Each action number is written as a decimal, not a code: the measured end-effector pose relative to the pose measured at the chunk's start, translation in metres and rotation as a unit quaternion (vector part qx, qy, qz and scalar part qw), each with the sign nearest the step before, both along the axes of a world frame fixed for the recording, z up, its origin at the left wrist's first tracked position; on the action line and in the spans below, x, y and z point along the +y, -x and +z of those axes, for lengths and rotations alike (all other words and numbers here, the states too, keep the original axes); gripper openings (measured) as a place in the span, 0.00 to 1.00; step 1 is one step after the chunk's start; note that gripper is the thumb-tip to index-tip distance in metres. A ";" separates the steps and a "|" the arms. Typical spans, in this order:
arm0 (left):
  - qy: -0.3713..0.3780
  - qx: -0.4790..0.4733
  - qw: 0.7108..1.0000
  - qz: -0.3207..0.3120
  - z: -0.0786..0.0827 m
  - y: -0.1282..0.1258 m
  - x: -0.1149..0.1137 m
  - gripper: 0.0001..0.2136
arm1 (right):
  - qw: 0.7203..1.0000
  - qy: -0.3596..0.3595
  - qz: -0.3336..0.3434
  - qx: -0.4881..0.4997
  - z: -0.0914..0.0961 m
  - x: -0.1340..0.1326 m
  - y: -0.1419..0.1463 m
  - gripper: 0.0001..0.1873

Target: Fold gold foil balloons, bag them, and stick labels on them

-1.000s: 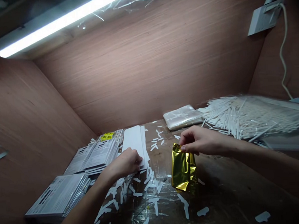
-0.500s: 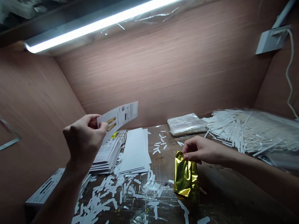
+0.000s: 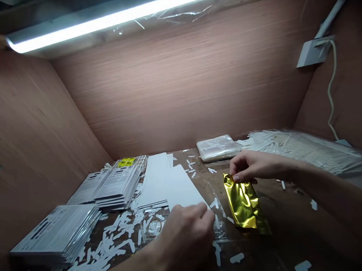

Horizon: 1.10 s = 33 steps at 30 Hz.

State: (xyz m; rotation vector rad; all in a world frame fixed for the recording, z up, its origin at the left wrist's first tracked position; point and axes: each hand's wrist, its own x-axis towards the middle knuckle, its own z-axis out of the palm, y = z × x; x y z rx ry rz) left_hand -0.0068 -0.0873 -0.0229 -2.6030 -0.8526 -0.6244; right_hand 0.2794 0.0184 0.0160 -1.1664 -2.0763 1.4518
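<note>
My right hand (image 3: 246, 166) pinches the top edge of a shiny gold foil pouch (image 3: 243, 203), which hangs tilted just over the brown table. Lower and to the left, my left hand (image 3: 190, 228) is closed at the near end of a white card (image 3: 182, 188). The card's plain face shows; my left fingertips are hidden behind the knuckles. Just left of that card lies a stack of blank white cards (image 3: 154, 179). Near my left wrist, a small clear plastic packet (image 3: 154, 228) with a round thing in it rests among white paper scraps (image 3: 119, 235).
Stacks of printed cards (image 3: 116, 183) stand at the left, with another bagged stack (image 3: 54, 235) nearer. A bundle of clear bags (image 3: 218, 147) lies at the back. White sticks in a plastic bag (image 3: 306, 151) fill the right rear. A socket box (image 3: 314, 51) hangs on the wall.
My left hand has come down and right with a card, whose printed side showed before and whose plain side shows now. The gold pouch, still in my right hand, tilts more. The view shifted.
</note>
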 end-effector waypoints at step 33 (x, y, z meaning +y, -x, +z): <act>-0.041 -0.067 0.994 -0.079 -0.033 -0.032 -0.039 0.13 | 0.996 0.022 0.037 -0.077 -0.055 -0.033 0.074 0.08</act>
